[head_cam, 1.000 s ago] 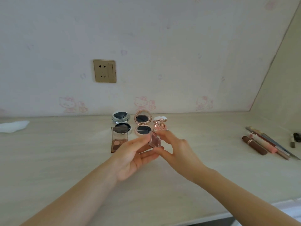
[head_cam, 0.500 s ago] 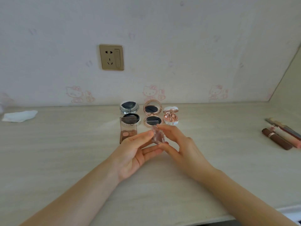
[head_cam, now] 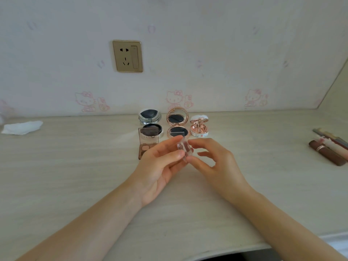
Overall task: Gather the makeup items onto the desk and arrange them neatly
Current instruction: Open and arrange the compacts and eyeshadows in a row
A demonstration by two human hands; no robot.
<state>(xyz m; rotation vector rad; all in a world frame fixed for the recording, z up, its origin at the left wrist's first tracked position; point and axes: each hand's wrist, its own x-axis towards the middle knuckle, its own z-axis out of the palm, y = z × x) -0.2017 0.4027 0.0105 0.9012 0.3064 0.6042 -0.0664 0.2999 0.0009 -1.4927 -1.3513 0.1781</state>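
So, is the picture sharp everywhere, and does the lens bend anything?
Head view: even, soft daylight, with no hard shadows. The small clear case between the left hand and right hand is motion-blurred, so its contents are unclear. The compacts and the socket look sharp. Wide-angle distortion curves the desk edge and stretches the forearms.

left hand [head_cam: 162,166]: palm up, thumb and fingers pinching small clear plastic case [head_cam: 184,150] | right hand [head_cam: 216,162]: fingers curled, thumb and fingertips at the case's right side, both forearms bare
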